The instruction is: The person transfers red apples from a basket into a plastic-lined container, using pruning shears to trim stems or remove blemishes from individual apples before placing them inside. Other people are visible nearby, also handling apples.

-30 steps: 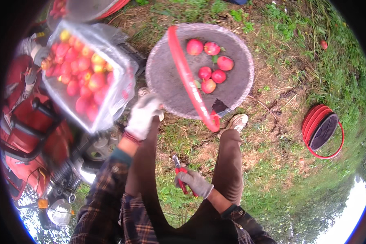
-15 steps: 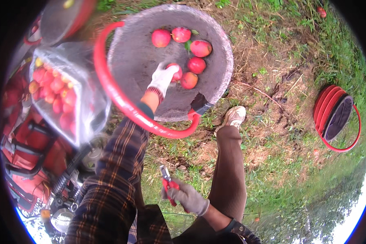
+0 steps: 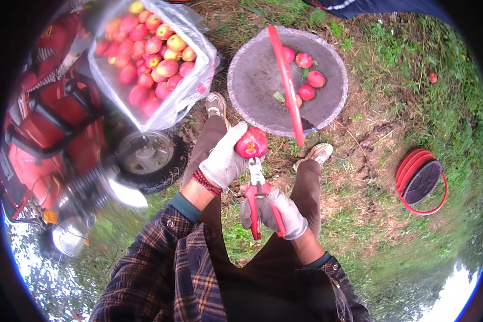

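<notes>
In a pale glove, my left hand [image 3: 224,158] holds a red apple [image 3: 252,143] up in front of me, its yellowish end facing the tool. My right hand [image 3: 284,212], gloved in grey, grips red-handled pruning shears [image 3: 260,190], whose blade tips reach the apple's lower side. Whether the blades touch it I cannot tell. Beyond my hands stands a wide grey bucket [image 3: 247,102] with a red hoop handle [image 3: 286,75]. Several red apples [image 3: 316,79] and a few leaves lie along its right side; the handle partly covers some.
At the upper left a clear plastic bag [image 3: 201,80] is filled with red and yellow apples. Left of me stands a red motor vehicle [image 3: 53,161] with a black-tyred wheel [image 3: 150,161]. A red ribbed basket [image 3: 416,174] lies tipped on the grass at right. Dark blue cloth shows at the top edge.
My left hand has lifted an apple out of the bucket and drawn it back toward me. The shears have come up to that apple. The view has shifted, showing more of the bag.
</notes>
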`<act>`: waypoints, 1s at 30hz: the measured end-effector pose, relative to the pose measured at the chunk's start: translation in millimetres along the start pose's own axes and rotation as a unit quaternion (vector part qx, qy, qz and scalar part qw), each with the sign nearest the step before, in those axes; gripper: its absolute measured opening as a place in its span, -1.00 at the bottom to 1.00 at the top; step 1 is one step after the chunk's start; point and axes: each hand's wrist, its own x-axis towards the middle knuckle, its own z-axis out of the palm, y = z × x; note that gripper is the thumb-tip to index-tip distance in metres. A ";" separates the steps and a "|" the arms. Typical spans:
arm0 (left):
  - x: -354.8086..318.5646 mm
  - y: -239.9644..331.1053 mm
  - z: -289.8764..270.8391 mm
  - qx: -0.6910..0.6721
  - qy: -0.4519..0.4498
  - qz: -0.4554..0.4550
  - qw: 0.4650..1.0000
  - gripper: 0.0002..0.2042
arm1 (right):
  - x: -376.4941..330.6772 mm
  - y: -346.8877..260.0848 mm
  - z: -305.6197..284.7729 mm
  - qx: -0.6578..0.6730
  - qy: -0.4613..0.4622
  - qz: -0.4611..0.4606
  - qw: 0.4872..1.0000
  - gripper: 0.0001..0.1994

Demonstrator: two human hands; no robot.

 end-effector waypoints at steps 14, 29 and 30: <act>-16.2 49.5 -90.1 0.033 -0.077 0.052 0.995 -0.73 | 65.8 13.8 44.8 -0.036 0.052 0.109 0.992 -0.44; 18.6 134.2 -156.3 0.333 0.200 0.343 0.855 -0.50 | 58.8 38.7 15.4 -0.181 0.074 0.212 0.957 -0.58; 35.4 150.1 -167.5 0.349 0.228 0.386 0.823 -0.43 | 55.2 43.4 6.2 -0.195 0.088 0.217 0.952 -0.59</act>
